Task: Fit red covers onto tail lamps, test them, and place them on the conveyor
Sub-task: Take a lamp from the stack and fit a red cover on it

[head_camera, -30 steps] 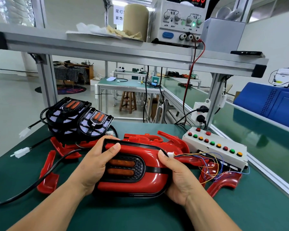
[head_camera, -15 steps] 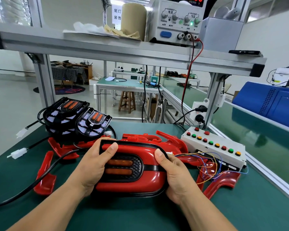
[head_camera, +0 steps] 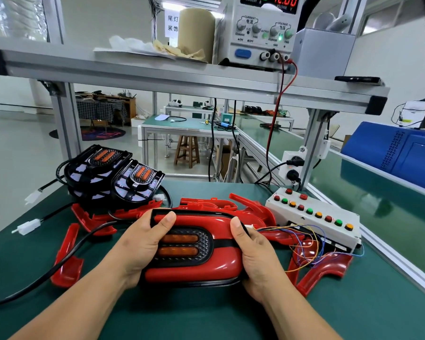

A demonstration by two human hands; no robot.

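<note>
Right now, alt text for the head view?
A left hand and a right hand grip the ends of a tail lamp, its red cover on, at a green bench. Loose red covers lie around it, uncovered lamps behind, a button box right.

Both hands, left hand (head_camera: 142, 244) and right hand (head_camera: 254, 253), grip the red-covered tail lamp (head_camera: 201, 251) by its ends on the green desk (head_camera: 206, 315).
</note>
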